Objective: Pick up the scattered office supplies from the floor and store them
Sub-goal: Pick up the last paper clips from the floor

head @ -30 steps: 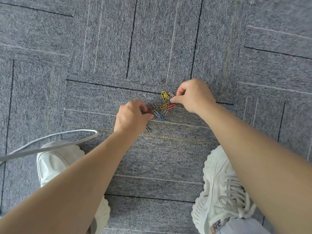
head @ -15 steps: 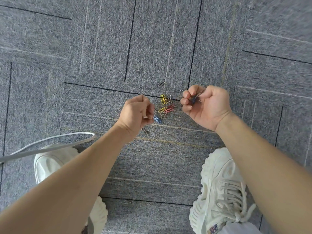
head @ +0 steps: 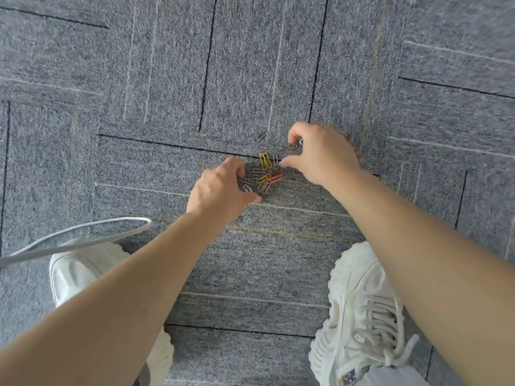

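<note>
Grey carpet tiles (head: 139, 79) w/ dark seams cover the floor. Far left, a white cord (head: 83, 232) loops by the left shoe (head: 75, 274). The left hand (head: 220, 190) sits at the pile's left edge, fingers curled under; can't tell if they hold anything. The paper clips (head: 264, 174) (yellow, red, silver) lie heaped btwn both hands. The right hand (head: 320, 154) has thumb & forefinger narrowly apart over a grey clip, with a silver one prob. tucked in its curled fingers. The right shoe (head: 362, 316) is below.

Position: worn on the person's head, above a grey carpet-tile floor (head: 167, 93).
Direction: faced nearly straight down, white chunky-soled shoes (head: 359, 302) at the lower edge.
Nearness: close; left hand (head: 220, 190), right hand (head: 320, 154) and small coloured wire paper clips (head: 264, 175) sat mid-frame.
</note>
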